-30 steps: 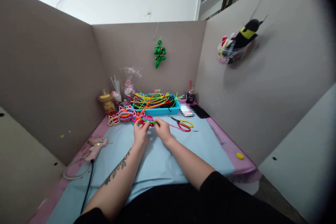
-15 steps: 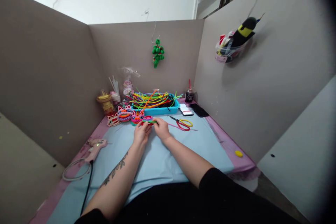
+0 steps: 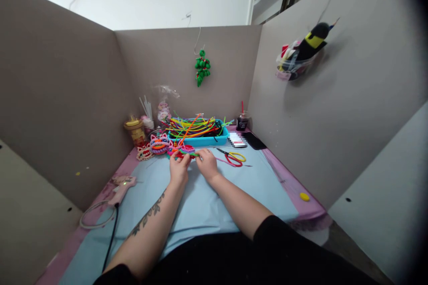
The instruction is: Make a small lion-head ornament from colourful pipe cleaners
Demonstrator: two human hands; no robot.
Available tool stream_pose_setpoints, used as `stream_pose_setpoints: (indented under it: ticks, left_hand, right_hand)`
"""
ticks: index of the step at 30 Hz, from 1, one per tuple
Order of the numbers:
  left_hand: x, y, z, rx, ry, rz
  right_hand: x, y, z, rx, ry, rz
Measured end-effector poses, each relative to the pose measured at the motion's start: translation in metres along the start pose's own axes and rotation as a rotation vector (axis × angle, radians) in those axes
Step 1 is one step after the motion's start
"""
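A colourful pipe-cleaner piece (image 3: 187, 149), pink, red and green, is held up between my two hands over the blue cloth. My left hand (image 3: 179, 165) is closed on its left and near side, fingertips bent round it. On its right end, near a green strand, my right hand (image 3: 206, 163) pinches it. Fingers hide part of the piece. A pink strand runs out to the right from behind my right hand. Several finished-looking cat-face pieces (image 3: 159, 144) lie just beyond and left of my left hand.
Behind the hands is a blue tray (image 3: 200, 141) of coloured pipe cleaners. Scissors (image 3: 236, 158) with red and yellow handles lie to the right. A pink glue gun (image 3: 122, 190) with a cord is at left. Cups and a dark phone (image 3: 254, 140) stand or lie farther back.
My left hand has shifted slightly left and its fingers have spread a little along the piece. More of the pink and red part now shows between the hands.
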State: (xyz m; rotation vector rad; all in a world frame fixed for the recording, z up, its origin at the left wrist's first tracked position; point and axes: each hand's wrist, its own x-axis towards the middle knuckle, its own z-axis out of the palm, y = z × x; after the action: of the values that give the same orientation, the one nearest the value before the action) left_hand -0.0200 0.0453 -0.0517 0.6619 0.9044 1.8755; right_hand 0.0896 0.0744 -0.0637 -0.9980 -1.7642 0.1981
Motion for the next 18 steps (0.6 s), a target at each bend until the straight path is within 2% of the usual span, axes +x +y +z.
stream_pose_setpoints:
  ticks: [7, 11, 15, 18]
  left_hand:
    - [0.003, -0.004, -0.003, 0.017, -0.003, 0.024]
    - [0.006, -0.003, -0.003, 0.06, 0.03, 0.107]
    - [0.005, 0.0, -0.002, 0.099, 0.029, 0.16]
    - [0.003, 0.0, -0.001, 0.092, -0.003, 0.17]
  right_hand:
    - [0.0, -0.002, 0.0, 0.002, -0.001, 0.043]
    - [-0.001, -0.008, 0.0, 0.004, 0.006, 0.043]
    - [-0.001, -0.013, 0.0, 0.015, 0.001, 0.134]
    - [0.0, -0.015, 0.001, 0.127, -0.047, 0.193]
